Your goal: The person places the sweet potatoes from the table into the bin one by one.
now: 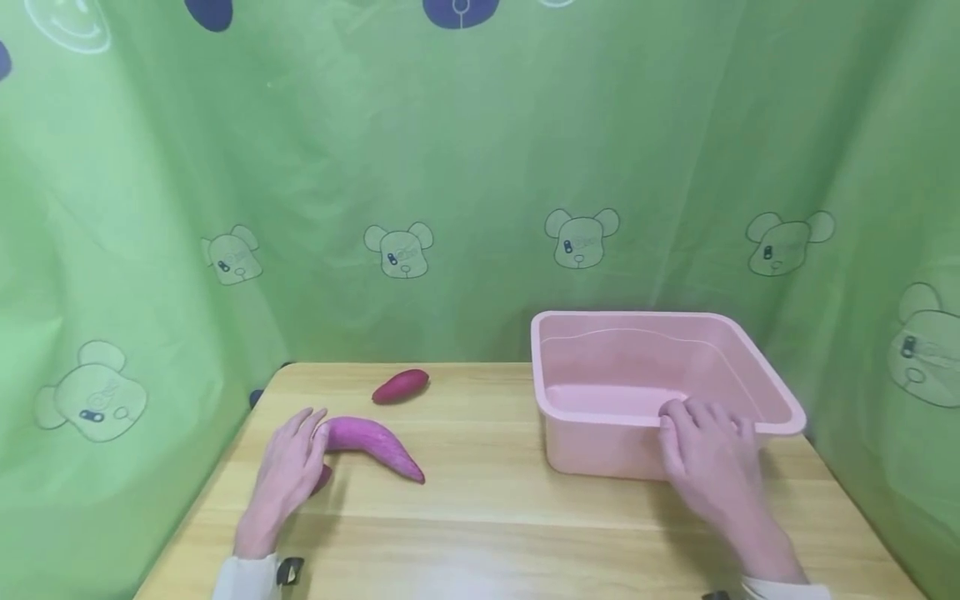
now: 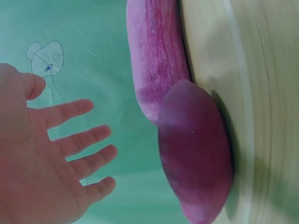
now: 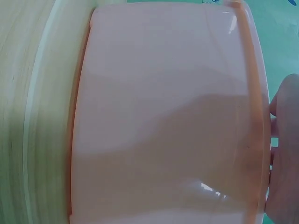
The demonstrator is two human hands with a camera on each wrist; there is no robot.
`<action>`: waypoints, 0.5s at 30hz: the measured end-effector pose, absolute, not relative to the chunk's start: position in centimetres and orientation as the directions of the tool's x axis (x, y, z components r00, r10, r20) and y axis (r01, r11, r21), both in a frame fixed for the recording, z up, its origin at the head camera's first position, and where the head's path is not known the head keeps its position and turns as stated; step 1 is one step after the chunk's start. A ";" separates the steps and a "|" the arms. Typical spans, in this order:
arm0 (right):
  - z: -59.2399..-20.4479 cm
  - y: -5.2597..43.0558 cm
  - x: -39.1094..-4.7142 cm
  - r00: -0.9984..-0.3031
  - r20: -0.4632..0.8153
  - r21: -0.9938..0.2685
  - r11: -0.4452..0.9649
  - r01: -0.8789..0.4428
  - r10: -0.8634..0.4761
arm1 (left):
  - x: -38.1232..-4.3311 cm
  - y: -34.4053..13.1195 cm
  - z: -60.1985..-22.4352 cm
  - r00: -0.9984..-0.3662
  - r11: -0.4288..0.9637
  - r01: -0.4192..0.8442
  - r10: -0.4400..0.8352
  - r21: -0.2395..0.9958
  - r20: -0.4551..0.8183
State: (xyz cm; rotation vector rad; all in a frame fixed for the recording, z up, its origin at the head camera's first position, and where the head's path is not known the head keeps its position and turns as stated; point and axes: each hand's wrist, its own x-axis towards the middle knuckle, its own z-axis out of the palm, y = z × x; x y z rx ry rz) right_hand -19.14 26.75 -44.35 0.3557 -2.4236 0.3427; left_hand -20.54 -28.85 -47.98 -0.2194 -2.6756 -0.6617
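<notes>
On the left of the table, in the head view, my left hand (image 1: 287,460) hovers over or beside a long, curved pink-purple eggplant (image 1: 369,439). The left wrist view shows this hand (image 2: 49,154) with its fingers straight and spread, holding nothing. A dark purple-red sweet potato (image 2: 196,149) lies against the eggplant's end (image 2: 156,56); in the head view the hand mostly hides it. Farther back lies a second sweet potato (image 1: 401,387). At right, my right hand (image 1: 712,458) grips the near rim of a pink plastic basin (image 1: 600,450), fingers hooked over it.
The wooden table (image 1: 465,517) runs up to a green curtain (image 1: 480,150) with bear prints, which also hangs along both sides. Inside the basin, the visible part of the floor (image 1: 607,400) holds nothing that I can see.
</notes>
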 end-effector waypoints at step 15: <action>-45.0 26.8 -19.9 -0.670 0.714 -0.081 0.926 -0.368 -0.203 | -21.1 -30.3 -48.7 -0.946 0.862 0.177 0.015 0.475 0.325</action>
